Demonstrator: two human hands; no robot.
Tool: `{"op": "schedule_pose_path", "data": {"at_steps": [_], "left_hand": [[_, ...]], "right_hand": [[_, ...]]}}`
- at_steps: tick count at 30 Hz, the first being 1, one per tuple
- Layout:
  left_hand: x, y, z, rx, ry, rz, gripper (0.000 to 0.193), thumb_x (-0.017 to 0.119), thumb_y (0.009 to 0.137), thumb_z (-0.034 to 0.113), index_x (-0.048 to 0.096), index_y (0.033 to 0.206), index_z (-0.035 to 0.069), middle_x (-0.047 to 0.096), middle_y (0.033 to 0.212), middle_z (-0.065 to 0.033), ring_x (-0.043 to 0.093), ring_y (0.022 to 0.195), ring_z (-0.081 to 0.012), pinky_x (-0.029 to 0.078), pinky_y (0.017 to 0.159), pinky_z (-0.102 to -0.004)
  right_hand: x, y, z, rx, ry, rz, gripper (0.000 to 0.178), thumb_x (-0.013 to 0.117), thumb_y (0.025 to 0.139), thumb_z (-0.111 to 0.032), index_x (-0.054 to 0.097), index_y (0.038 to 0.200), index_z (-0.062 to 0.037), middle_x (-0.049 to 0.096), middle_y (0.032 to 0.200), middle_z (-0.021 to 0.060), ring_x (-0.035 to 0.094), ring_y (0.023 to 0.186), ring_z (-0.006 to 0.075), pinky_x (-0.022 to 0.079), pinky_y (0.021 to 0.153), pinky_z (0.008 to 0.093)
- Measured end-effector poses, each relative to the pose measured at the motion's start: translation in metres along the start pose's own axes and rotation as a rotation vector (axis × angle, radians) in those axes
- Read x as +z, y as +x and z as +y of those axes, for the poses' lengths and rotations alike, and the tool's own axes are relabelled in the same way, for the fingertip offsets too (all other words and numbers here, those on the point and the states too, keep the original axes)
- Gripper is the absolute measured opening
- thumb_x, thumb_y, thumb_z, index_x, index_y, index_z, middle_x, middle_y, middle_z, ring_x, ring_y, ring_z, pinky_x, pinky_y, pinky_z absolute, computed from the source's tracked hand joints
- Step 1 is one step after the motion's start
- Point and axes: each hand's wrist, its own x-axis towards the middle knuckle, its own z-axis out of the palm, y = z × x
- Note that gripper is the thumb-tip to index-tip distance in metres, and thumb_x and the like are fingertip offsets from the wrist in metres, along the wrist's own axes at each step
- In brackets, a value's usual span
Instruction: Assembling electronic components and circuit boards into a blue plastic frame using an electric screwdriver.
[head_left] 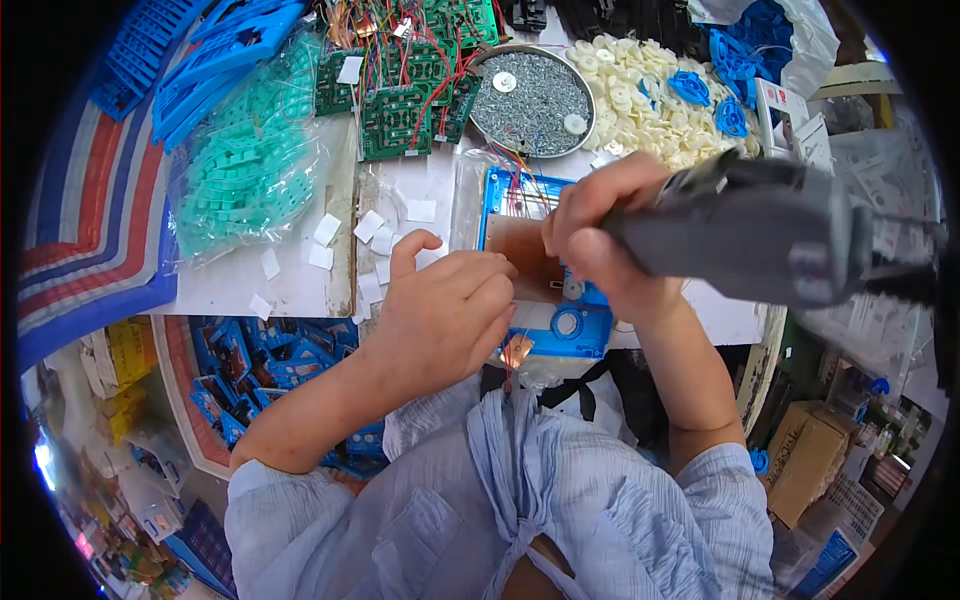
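My right hand [620, 220] is closed around the front end of a dark grey electric screwdriver [740, 235], whose thick body reaches away to the right. The tool's tip is hidden behind my fingers. Below it lies an open blue plastic casing [565, 345] with a brown panel [525, 245], wires at its far end and a round opening near its front. My left hand [445, 315] is at the casing's left edge, fingers curled together and one finger raised. Whatever those fingertips pinch cannot be seen. A copper-coloured piece with wires [516, 350] sits at the casing's near left corner.
Behind the casing stand a round tray of small screws [530, 105], a pile of cream plastic discs [640, 95] and wired green circuit boards [395, 115]. White paper squares [370, 225] and a bag of mint-green parts [250, 150] lie left. A bin of blue parts [270, 360] stands below.
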Motion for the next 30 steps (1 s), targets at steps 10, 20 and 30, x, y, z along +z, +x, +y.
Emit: {"op": "schedule_pose_path", "data": {"at_steps": [10,20,30], "left_hand": [[0.008,0.014,0.004,-0.11,-0.357,0.087,0.008,0.073,0.087,0.013,0.072,0.095,0.013,0.074,0.085,-0.0018,0.072,0.082,-0.0206,0.026,0.116,-0.0587],[-0.014,0.104,-0.066,0.17,-0.222,0.073,0.022,0.076,0.082,0.019,0.074,0.102,0.011,0.071,0.091,-0.0058,0.067,0.093,-0.0272,0.04,0.101,-0.0479],[0.023,0.156,-0.104,0.007,0.532,-0.056,0.019,0.061,0.084,0.012,0.079,0.086,0.009,0.074,0.094,-0.0094,0.064,0.106,-0.0277,0.035,0.101,-0.0609]], "right_hand": [[0.027,0.002,-0.075,0.035,0.475,0.196,0.036,0.078,0.092,-0.033,0.05,0.103,-0.0122,0.051,0.058,-0.0008,0.049,0.05,0.0136,0.044,0.049,0.0298],[0.01,0.003,-0.051,-0.024,0.437,0.208,0.033,0.072,0.093,-0.027,0.046,0.106,-0.0108,0.048,0.06,0.0003,0.047,0.052,0.0142,0.044,0.052,0.032],[0.035,-0.005,-0.036,0.074,0.467,0.089,0.032,0.073,0.092,-0.02,0.045,0.103,-0.0087,0.052,0.063,0.002,0.05,0.055,0.0142,0.045,0.054,0.0338]]}}
